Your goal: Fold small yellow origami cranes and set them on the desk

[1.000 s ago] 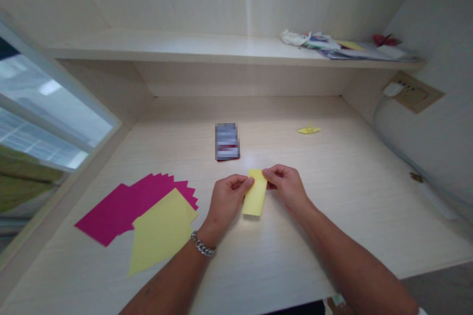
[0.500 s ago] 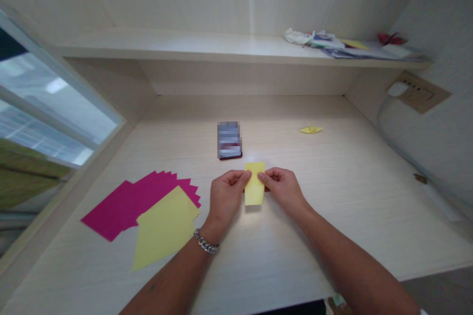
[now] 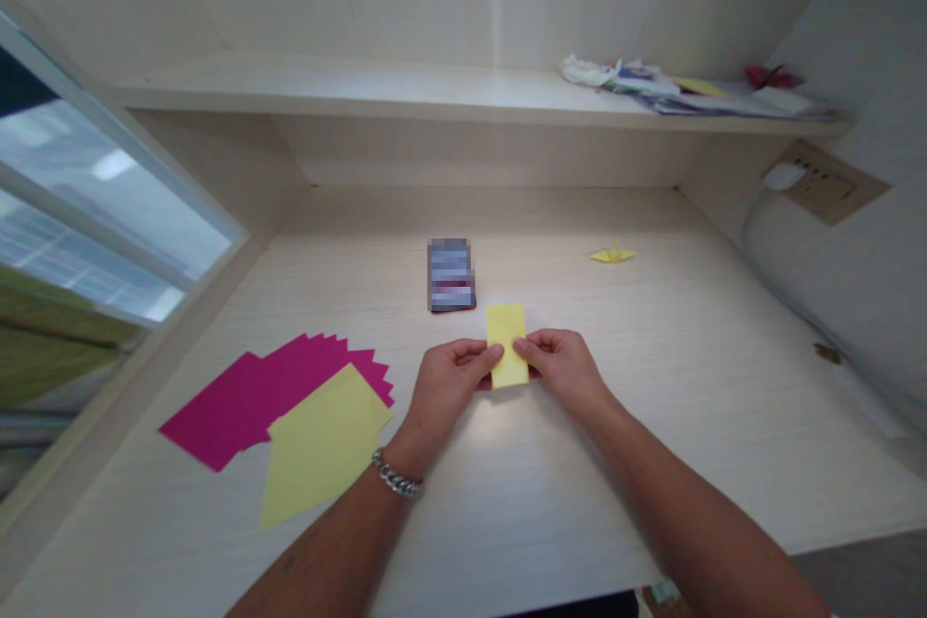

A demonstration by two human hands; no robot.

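On the counter (image 3: 652, 425), two hands, left hand (image 3: 445, 386) and right hand (image 3: 565, 369), pinched one folded yellow paper (image 3: 507, 346) with their fingers; one yellow sheet (image 3: 323, 444) lay left.

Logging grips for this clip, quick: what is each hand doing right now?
Left hand: closed, pinching the folded yellow paper at its left edge.
Right hand: closed, pinching the same paper at its right edge.

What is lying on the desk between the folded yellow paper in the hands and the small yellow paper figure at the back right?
Nothing: in the head view, only bare desk separates the folded yellow paper from the paper figure.
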